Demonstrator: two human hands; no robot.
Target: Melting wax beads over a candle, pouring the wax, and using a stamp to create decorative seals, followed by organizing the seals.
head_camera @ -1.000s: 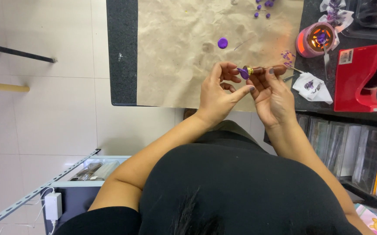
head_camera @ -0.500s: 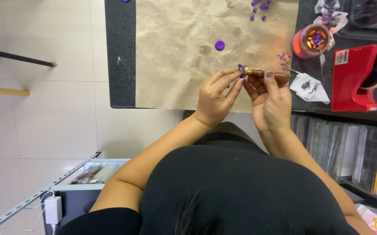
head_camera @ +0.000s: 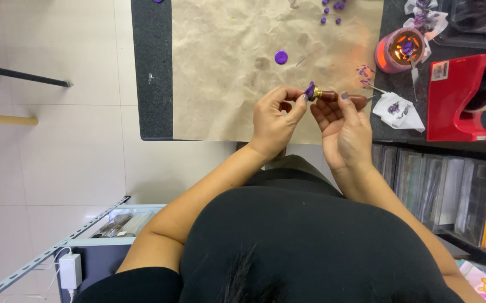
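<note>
My right hand [head_camera: 344,126] grips the brown wooden handle of a wax seal stamp [head_camera: 341,97], held level above the brown paper sheet [head_camera: 226,67]. The stamp's brass head points left and carries a purple wax disc [head_camera: 309,90]. My left hand [head_camera: 275,115] pinches that purple disc with thumb and fingertips at the stamp's face. Both hands hover over the near edge of the black table [head_camera: 152,67]. A finished round purple wax seal [head_camera: 281,56] lies on the paper farther away.
A lit pink wax warmer [head_camera: 401,49] with a spoon stands at the right, beside a red tape dispenser [head_camera: 467,98] and a stained white paper scrap [head_camera: 398,109]. Small purple wax beads [head_camera: 331,10] lie at the paper's far edge. Shelved binders [head_camera: 450,196] sit below the table.
The hands with the stamp have drifted slightly toward the table. My left fingers have closed tighter on the purple disc at the stamp's head.
</note>
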